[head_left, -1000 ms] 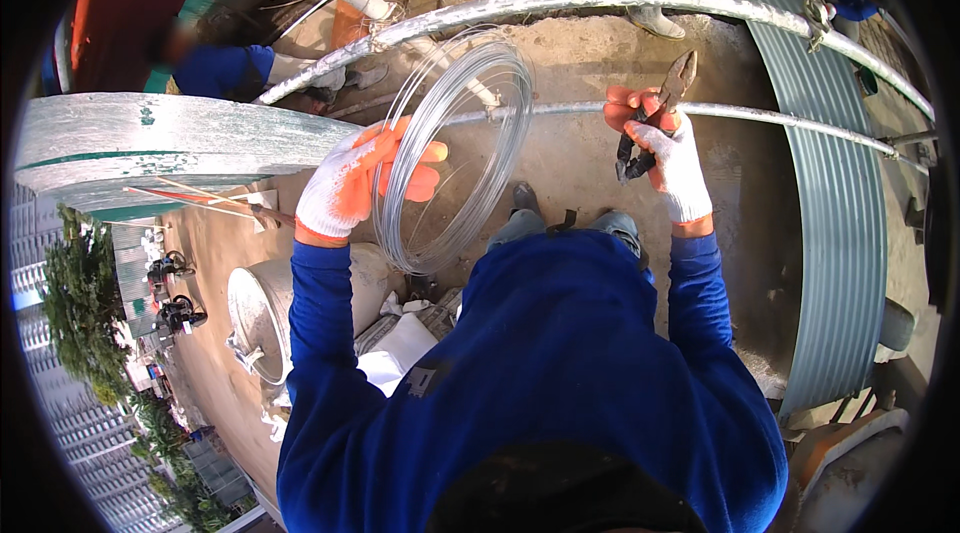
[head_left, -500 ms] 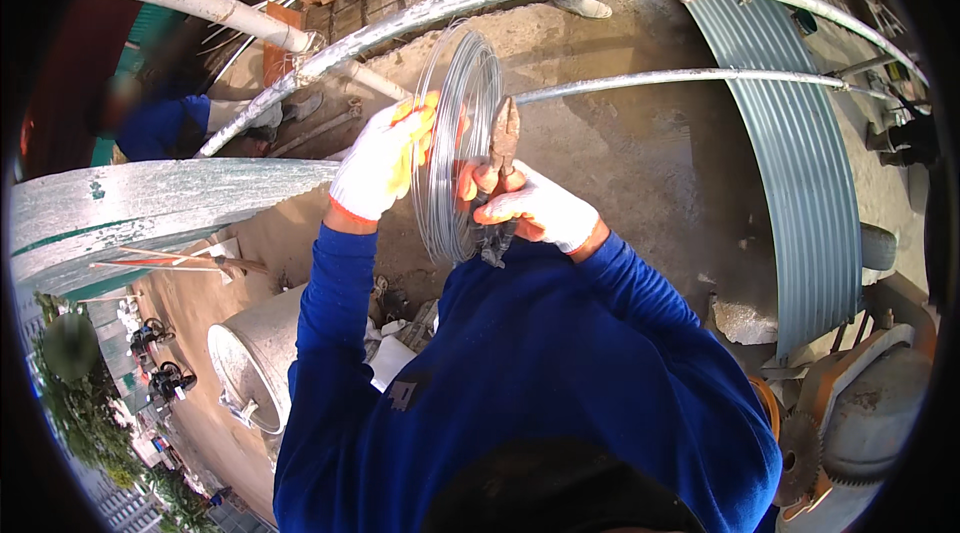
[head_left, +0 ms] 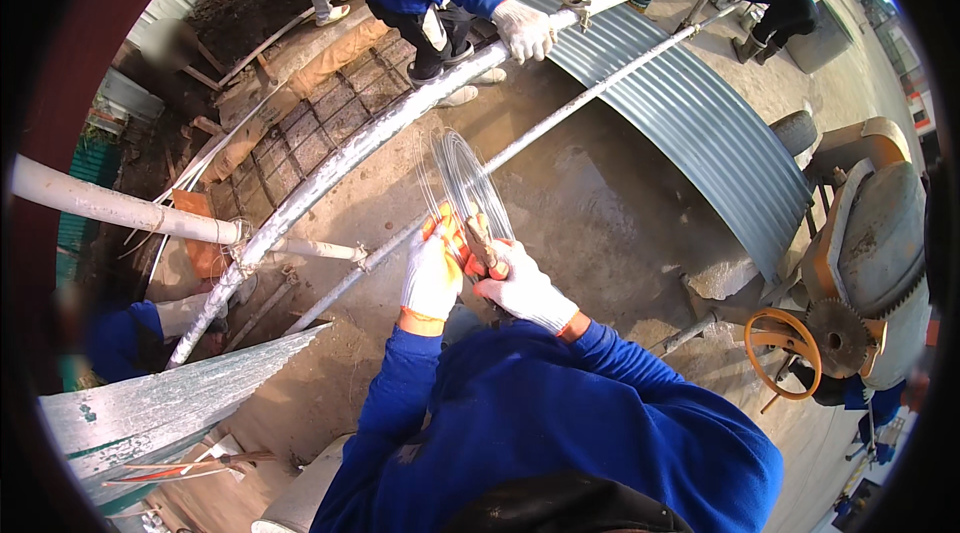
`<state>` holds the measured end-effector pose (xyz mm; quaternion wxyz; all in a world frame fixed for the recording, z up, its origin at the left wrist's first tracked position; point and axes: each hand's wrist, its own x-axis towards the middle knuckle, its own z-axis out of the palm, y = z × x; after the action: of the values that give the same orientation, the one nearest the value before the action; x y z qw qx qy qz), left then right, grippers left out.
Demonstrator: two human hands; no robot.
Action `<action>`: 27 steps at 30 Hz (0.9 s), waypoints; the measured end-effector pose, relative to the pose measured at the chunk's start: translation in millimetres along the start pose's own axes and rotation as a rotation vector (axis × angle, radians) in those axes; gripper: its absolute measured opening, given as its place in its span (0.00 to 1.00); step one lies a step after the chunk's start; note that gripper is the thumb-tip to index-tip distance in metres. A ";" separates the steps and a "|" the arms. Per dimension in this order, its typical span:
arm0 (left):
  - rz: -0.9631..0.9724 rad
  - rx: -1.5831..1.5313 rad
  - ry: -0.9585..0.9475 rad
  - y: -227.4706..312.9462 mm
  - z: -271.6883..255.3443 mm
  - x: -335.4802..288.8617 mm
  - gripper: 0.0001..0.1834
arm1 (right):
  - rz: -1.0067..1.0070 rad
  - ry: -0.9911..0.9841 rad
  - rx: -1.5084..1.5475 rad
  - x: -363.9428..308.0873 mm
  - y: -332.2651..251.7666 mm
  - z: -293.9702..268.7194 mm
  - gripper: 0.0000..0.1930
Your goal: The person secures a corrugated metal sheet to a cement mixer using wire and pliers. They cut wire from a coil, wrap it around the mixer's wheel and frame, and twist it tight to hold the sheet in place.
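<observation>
A loose coil of thin silvery wire (head_left: pixel 466 173) stands upright in front of my chest. My left hand (head_left: pixel 432 271), in a white glove with orange fingers, is closed round the coil's near left side. In the same kind of glove, my right hand (head_left: pixel 528 289) grips a pair of rusty pliers (head_left: pixel 484 245), jaws pointing up and away from me. The pliers are against the coil's near part, close to my left fingers. Their handles are mostly hidden in my right palm.
A long whitish pipe (head_left: pixel 340 133) crosses beyond the coil, and a thinner pipe (head_left: pixel 600 88) runs behind it. A co-worker's gloved hand (head_left: pixel 524 30) rests on the long pipe. Corrugated sheet metal (head_left: pixel 680 103) lies right; a mixer with an orange handwheel (head_left: pixel 783 353) stands nearer.
The view has swung to the right and up, showing more co-workers. My hands have come closer together, and the pliers now tilt left against the coil.
</observation>
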<state>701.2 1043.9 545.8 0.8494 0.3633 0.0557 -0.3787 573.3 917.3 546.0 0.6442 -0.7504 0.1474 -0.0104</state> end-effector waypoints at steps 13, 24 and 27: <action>-0.328 0.085 -0.289 -11.4 2.3 -6.9 0.22 | 0.143 0.275 0.913 -56.1 -6.4 23.4 0.15; 0.195 1.284 -0.405 23.4 -57.3 -68.2 0.37 | 0.005 0.419 1.176 -35.5 -10.9 52.1 0.15; -0.171 1.268 -0.551 34.1 -65.7 -63.3 0.34 | -0.035 0.401 1.147 -21.2 -30.3 48.8 0.14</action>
<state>691.6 1140.8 540.8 0.4237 0.6741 -0.3655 -0.4821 569.3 973.2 570.8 0.9053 -0.2692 0.2244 -0.2400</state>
